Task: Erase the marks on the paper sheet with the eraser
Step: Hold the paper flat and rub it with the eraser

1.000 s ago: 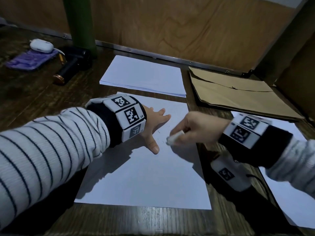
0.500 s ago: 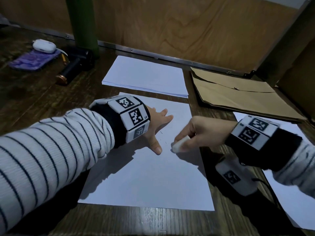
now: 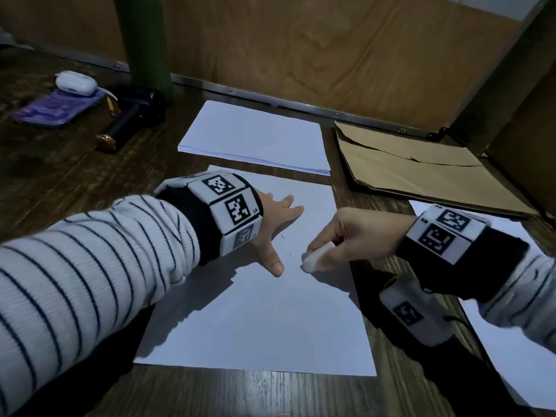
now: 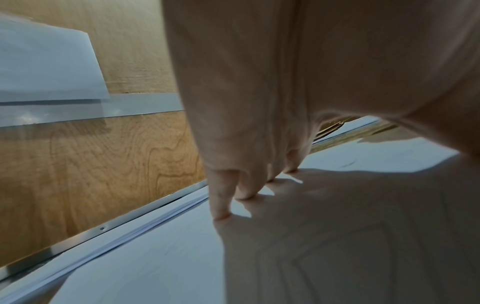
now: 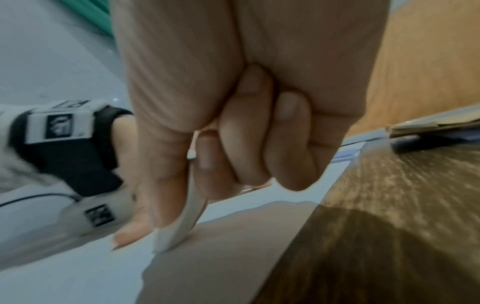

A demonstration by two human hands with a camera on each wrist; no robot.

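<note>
The fingers of the right hand curl inward, and with the thumb they pinch a white eraser; its lower tip touches the paper sheet near the sheet's right edge. In the right wrist view the eraser juts out below the thumb and meets the paper at a slant. The fingers of the left hand are straight and spread apart, fingertips pressed flat on the same sheet, thumb pointing toward the person. Between the two hands a few short dark marks show on the paper, just left of the eraser.

The sheet lies on a dark wooden table. Beyond it lies a stack of white paper, and to the right of that a brown envelope. More white paper lies under the right forearm. At the far left stand a green bottle, a black cylinder, a purple case with a small white case on it. Both wrists wear black bands with white marker blocks, over striped sleeves.
</note>
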